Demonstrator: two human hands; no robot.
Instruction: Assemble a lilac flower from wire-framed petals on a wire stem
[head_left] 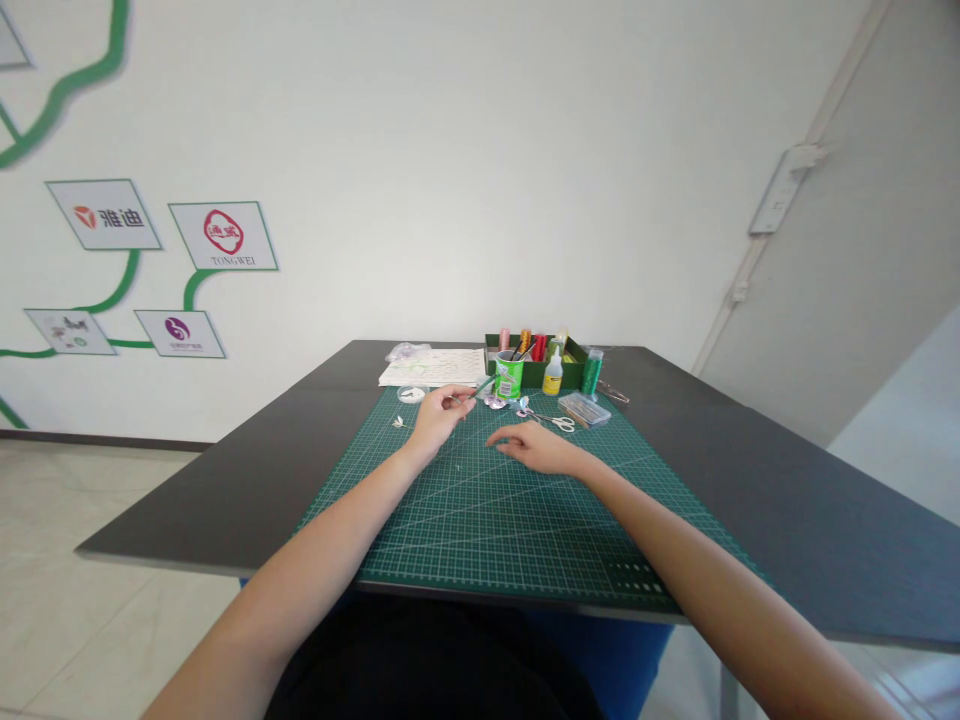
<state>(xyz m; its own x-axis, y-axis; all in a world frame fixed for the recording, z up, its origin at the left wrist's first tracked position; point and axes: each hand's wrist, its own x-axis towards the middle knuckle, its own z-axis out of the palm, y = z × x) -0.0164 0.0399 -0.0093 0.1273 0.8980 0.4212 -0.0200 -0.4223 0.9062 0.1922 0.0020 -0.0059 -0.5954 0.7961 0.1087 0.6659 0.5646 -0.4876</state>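
Observation:
My left hand (441, 412) is closed in a pinch on a slim green stick (484, 385), which points up and right toward a green tub (508, 378) with dark-handled tools standing in it. To the right and nearer to me, my right hand (534, 447) hovers low over the green cutting mat (487, 530). Its fingers are loosely bent and apart, and nothing shows between them. White-handled scissors (562, 424) lie just beyond it. Small shiny pieces (495, 402) rest in front of the tub. Left of my left hand are a round white dish (412, 395) and a small pale petal-like piece (398, 422).
A dark green box (576, 375) at the back holds several thread spools. Before it stand a yellow glue bottle (553, 372) and a green spool (592, 371). A clear plastic case (585, 409) lies on the right. Paper sheets (442, 367) and a plastic bag (407, 352) lie back left.

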